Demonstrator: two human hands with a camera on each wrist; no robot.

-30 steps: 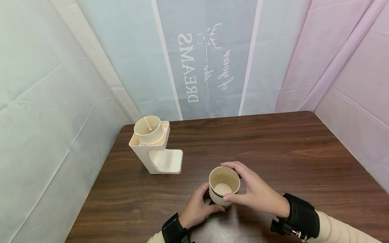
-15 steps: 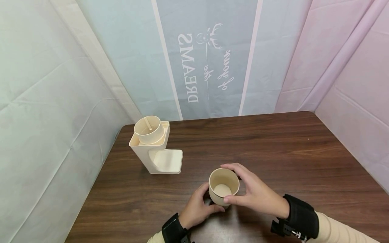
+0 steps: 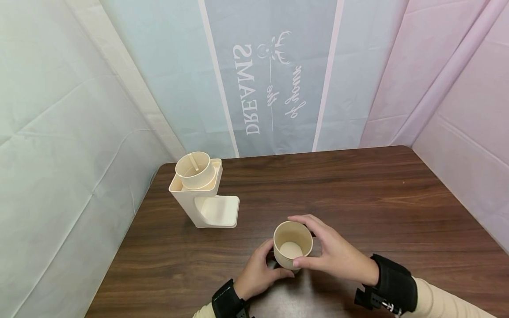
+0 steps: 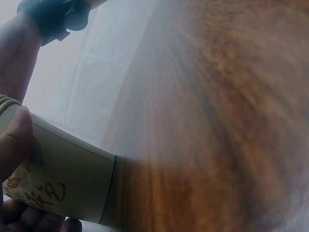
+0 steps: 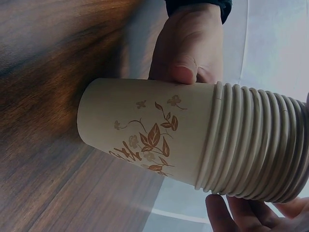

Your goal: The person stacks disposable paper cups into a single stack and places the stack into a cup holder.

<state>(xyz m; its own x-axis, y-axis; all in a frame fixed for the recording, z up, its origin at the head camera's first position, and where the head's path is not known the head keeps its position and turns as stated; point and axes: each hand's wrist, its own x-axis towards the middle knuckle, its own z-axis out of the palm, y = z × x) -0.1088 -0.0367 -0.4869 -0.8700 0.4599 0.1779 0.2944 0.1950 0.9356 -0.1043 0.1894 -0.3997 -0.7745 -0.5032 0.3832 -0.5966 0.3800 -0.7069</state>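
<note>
A stack of nested beige paper cups [image 3: 293, 245] stands upright near the table's front, mouths up. My left hand [image 3: 260, 273] grips it low, thumb and fingers around the bottom cup. Up at the rims, my right hand [image 3: 334, 251] holds the stack between thumb and fingers. In the right wrist view, brown leaf print decorates the lowest cup [image 5: 145, 128], and several rolled rims [image 5: 256, 142] sit pressed closely together. The left wrist view shows the left thumb [image 4: 17, 135] on that printed cup wall [image 4: 77, 169].
At the back left of the dark wood table [image 3: 358, 190] is a cream plastic stand [image 3: 187, 205] with a flat foot [image 3: 224, 211]. A round cream container [image 3: 195, 176] with a bar inside sits in its top. Fabric curtains [image 3: 278, 137] enclose the table's back and sides.
The upper cups have sunk slightly into the stack, and the dark gap below the top rim has closed. My right hand lowered a little with them; the left stayed put.
</note>
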